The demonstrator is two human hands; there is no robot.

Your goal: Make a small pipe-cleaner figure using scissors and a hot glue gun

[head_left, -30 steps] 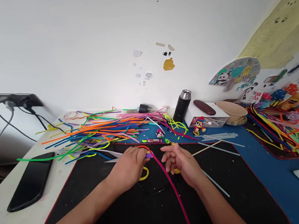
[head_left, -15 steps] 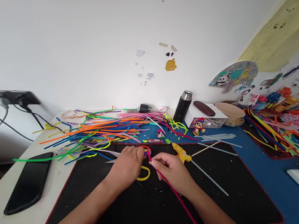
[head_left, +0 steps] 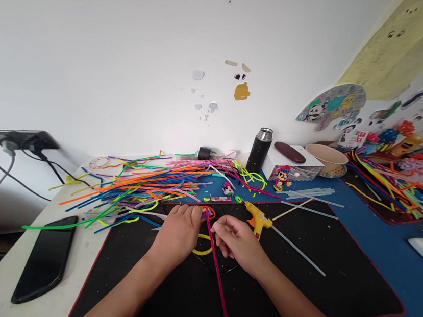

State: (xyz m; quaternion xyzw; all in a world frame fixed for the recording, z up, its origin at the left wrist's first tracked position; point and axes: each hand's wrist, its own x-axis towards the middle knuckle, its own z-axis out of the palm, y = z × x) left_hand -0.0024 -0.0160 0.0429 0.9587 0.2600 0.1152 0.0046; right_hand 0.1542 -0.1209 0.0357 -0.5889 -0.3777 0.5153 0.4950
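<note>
Pink pipe cleaner (head_left: 218,276) between both hands, right hand (head_left: 236,240) fingers pinched on it.

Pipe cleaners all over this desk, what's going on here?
A person sits at a black mat working with both bare hands. The left hand pinches a small purple and orange coil, and the right hand grips a long pink pipe cleaner that runs from the coil back toward the person. A yellow loop lies between the hands, a yellow glue gun just right of them, and a heap of loose pipe cleaners behind.
</note>
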